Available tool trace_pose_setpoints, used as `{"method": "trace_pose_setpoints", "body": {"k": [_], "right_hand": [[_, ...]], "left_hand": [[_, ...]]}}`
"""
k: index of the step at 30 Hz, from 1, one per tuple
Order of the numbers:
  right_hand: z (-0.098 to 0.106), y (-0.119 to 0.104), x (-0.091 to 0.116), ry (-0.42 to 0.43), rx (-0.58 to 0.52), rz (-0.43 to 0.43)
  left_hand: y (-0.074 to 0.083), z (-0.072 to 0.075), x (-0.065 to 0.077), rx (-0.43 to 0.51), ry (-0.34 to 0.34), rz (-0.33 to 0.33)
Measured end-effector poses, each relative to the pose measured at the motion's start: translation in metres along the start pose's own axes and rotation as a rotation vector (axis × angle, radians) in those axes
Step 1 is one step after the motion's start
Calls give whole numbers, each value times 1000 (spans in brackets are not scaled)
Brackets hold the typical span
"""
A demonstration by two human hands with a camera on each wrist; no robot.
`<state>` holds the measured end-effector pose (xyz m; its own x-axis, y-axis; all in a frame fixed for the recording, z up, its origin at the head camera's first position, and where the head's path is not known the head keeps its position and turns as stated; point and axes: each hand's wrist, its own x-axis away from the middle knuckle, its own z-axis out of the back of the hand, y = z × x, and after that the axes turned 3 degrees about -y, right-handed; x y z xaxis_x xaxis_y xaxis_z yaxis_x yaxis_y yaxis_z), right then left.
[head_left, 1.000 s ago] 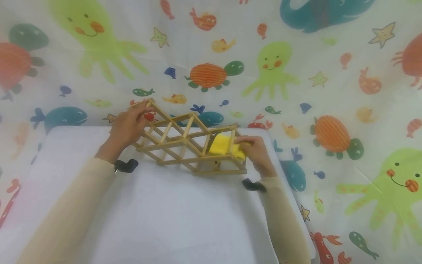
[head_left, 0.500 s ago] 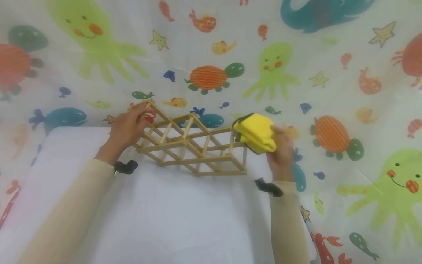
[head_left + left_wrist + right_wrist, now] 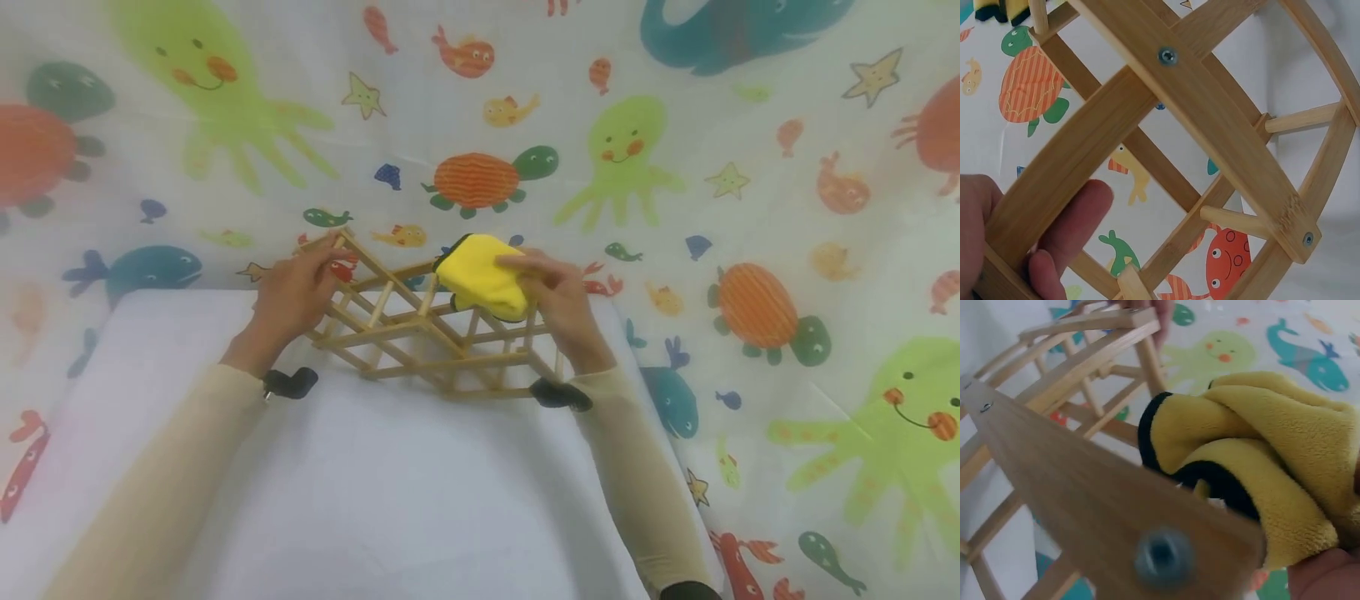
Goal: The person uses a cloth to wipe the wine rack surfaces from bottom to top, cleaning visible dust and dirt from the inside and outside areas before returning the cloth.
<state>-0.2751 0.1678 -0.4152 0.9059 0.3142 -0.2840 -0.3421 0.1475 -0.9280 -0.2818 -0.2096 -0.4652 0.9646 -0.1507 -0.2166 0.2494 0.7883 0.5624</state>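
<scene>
A wooden lattice rack (image 3: 375,337) with crossed slats and round dowels stands on the white table. My left hand (image 3: 292,296) grips its upper left end; in the left wrist view the fingers (image 3: 1079,219) curl around a slat. A folded yellow cloth (image 3: 483,271) with a black edge is pinched in my right hand (image 3: 558,304), over the rack's right half. Up close in the right wrist view, the yellow cloth (image 3: 1260,450) lies bunched beside a slat with a screw head (image 3: 1163,556). The cloth covers part of the rack's upper slats in the head view.
The white tabletop (image 3: 360,483) spreads out in front of the rack. Behind and to the right hangs a curtain (image 3: 480,100) printed with sea animals. Black straps (image 3: 291,383) sit at both wrists.
My right hand first drew the cloth out of the rack's right end and up to the right, then brought it back left over the top. The left hand and rack stay put.
</scene>
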Motion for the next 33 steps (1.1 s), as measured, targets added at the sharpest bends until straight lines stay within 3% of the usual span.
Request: {"method": "trace_pose_setpoints", "body": {"k": [5, 10, 17, 19, 22, 26, 29, 33], "right_hand": [[-13, 4, -19, -185, 278, -58], [-21, 5, -21, -345, 579, -101], [-13, 1, -16, -404, 834, -161], [-8, -2, -16, -389, 844, -139], [-5, -9, -16, -378, 738, -94], [-7, -18, -17, -450, 602, -92], [-10, -21, -17, -505, 637, -131], [-7, -19, -13, -561, 773, -183]], "left_hand": [[11, -1, 12, -4, 32, -1], [23, 0, 25, 2, 19, 31], [33, -2, 38, 18, 23, 65], [36, -4, 41, 18, 23, 71], [39, -5, 43, 12, 20, 73], [43, -4, 46, -4, 30, 77], [44, -4, 49, -5, 42, 85], [46, -6, 52, 3, 51, 88]]}}
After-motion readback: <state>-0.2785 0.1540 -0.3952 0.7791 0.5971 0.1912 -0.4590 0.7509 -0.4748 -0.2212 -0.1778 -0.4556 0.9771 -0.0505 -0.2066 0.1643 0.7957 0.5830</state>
